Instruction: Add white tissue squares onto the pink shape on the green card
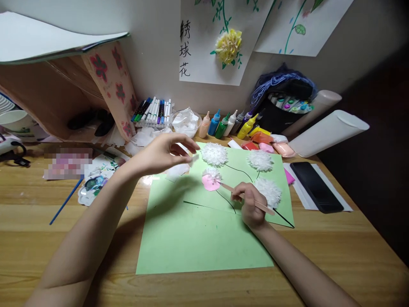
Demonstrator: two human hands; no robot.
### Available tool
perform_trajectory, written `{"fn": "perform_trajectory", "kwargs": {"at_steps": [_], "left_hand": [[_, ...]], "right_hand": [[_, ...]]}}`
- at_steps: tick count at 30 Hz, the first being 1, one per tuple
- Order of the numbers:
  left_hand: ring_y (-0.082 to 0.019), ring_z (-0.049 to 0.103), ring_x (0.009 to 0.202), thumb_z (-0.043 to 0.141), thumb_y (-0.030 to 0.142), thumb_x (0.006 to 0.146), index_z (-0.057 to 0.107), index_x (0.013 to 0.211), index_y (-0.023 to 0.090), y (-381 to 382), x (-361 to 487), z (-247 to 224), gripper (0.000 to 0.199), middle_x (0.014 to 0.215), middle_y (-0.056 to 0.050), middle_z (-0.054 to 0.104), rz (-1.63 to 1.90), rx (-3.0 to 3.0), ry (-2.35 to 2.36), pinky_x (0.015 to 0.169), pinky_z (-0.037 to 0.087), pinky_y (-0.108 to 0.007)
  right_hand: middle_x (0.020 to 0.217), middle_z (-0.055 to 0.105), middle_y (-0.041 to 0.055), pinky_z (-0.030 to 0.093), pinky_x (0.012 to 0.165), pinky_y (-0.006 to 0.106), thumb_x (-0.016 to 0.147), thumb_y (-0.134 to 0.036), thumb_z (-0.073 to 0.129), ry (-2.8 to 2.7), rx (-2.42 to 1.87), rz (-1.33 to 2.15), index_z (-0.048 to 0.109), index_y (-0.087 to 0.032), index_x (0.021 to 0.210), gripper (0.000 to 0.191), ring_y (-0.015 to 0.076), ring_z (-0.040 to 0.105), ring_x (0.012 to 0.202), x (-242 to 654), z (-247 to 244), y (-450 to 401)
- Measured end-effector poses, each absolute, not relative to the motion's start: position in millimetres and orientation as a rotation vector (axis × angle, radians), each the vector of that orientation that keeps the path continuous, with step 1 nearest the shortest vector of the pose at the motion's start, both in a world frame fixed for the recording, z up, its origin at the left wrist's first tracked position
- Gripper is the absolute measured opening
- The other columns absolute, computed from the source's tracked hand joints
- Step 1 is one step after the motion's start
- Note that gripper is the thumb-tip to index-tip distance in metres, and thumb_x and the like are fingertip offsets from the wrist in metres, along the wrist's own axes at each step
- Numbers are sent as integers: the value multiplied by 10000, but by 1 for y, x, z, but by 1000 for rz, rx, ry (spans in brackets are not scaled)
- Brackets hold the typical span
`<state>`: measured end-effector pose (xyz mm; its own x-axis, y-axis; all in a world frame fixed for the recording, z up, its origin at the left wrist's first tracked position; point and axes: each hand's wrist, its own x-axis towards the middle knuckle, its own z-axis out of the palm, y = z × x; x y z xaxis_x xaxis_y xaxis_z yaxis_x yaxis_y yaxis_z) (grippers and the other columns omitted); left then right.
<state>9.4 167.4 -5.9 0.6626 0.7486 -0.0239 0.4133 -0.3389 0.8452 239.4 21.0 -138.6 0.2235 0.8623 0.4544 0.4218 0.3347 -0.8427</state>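
Observation:
My right hand (252,204) is closed around a flat wooden stick (260,206), whose tip touches a pink round patch (210,182) with white tufts on its upper part. My left hand (174,149) hovers above the upper left of the green paper (204,247), thumb and fingers pinching a small whitish piece (193,159). Fluffy white flowers (214,154) with thin black stems are on the green sheet near both hands. Below my left hand lies translucent white tissue (177,170).
Paint bottles (221,126), markers (153,111) and a bowl of white tissue (187,121) line the wall. A black phone (316,186) lies at right. At left are a paint palette (92,184) and a blue brush (66,201). A white tube (329,132) stands back right.

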Motion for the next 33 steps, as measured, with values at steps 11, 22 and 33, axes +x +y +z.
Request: {"fn": "perform_trajectory", "kwargs": {"at_steps": [11,22,33], "left_hand": [[-152,666,797,628,247,730,660,957,178,170,11,-20,239,997,-65,703,192,2023,823,694,517,-265],[-165,658,810,614,224,743,678,947,179,176,18,-48,219,926,-55,720,-30,2046,803,676,494,-244],[-164,590,712,580,327,818,702,775,160,154,49,-68,211,808,-54,698,35,2308,1144,572,361,-258]], "right_hand": [[806,640,40,477,650,289,928,-170,460,-2006,-1194,324,553,-224,952,110,173,581,728,219,-124,30],[711,574,26,410,608,291,906,-98,444,-2090,-1157,168,521,-211,916,138,171,487,649,221,-124,29],[717,587,34,411,603,286,905,-71,451,-2103,-1181,139,512,-183,916,128,166,491,655,221,-127,31]]}}
